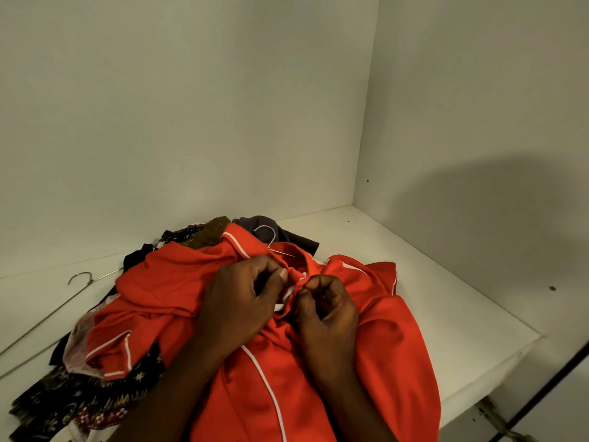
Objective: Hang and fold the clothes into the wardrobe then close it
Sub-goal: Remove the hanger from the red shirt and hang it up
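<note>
A red shirt (392,339) with thin white piping lies spread on the white wardrobe shelf (446,301), on top of a heap of clothes. My left hand (239,301) and my right hand (325,314) meet at its collar, each pinching a fold of the red cloth between fingers and thumb. A metal hanger (269,237) pokes out of the shirt's neck, its hook toward the back wall.
Under the shirt lie dark patterned clothes (79,406) at the front left and a grey garment (280,228) behind. A second wire hanger (73,291) rests on the shelf at the left. White walls close the shelf at the back and right. The shelf's front edge is lower right.
</note>
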The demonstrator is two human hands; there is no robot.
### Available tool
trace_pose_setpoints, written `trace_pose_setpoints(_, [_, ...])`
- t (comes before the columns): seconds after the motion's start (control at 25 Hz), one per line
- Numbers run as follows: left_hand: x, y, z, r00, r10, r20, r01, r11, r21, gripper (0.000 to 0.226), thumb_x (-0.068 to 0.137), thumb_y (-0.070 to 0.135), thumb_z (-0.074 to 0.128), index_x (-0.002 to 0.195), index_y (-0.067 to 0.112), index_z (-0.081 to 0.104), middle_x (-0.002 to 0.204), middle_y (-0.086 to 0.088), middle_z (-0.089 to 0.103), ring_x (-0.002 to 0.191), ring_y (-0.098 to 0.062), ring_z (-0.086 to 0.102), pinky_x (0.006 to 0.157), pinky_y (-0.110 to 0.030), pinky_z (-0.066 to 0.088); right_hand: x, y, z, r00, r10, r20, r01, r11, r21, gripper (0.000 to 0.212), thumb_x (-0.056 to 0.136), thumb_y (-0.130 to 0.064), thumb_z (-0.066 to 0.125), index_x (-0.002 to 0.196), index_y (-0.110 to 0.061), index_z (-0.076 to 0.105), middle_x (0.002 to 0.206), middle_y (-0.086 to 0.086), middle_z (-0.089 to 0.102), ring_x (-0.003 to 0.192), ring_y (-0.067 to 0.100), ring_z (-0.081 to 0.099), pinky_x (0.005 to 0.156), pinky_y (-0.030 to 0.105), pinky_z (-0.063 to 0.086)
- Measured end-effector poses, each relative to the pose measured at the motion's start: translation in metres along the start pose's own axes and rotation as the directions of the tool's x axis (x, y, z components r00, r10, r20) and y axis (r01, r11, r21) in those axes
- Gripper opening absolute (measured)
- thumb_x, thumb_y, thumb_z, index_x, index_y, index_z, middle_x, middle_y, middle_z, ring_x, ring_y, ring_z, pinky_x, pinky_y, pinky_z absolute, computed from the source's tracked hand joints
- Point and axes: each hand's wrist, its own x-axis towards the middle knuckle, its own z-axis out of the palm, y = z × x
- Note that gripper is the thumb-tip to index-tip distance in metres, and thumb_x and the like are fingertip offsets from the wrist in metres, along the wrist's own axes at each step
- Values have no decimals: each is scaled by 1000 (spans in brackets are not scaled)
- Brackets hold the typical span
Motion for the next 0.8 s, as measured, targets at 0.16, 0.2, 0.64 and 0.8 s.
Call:
trace_pose_setpoints(0.16, [-1,22,-7,867,344,-360,-174,887,428,13,94,26,64,85,18,69,83,6,68,78,-17,65,74,-42,52,1,2,1,1000,-9,-29,8,1000,-28,8,88,-18,62,92,-24,61,74,3,68,62,21,66,58,47,57])
trace_pose_setpoints(0.2, [7,26,-10,845,379,-378,-127,829,545,12,93,29,65,88,20,69,88,5,69,86,-20,64,86,-45,48,1,2,1,999,-11,-34,10,999,-38,7,89,-19,63,93,-25,61,75,2,68,63,21,66,59,49,57])
trace_pose_setpoints(0.64, [74,9,10,999,-17,-46,49,485,873,29,83,43,69,112,37,69,108,9,70,106,-20,64,106,-45,33,4,5,-1,988,-115,-99,104,988,-119,13,92,-16,67,90,-28,63,72,-2,69,60,15,67,55,40,56])
trace_pose_setpoints(0.8, [81,21,-21,934,273,-229,-4,652,758,17,79,40,77,94,34,71,89,11,69,85,-21,68,91,-44,43,14,-15,-4,946,-305,-111,277,937,-213,8,86,-32,58,93,-34,61,82,-8,66,70,11,66,60,33,55])
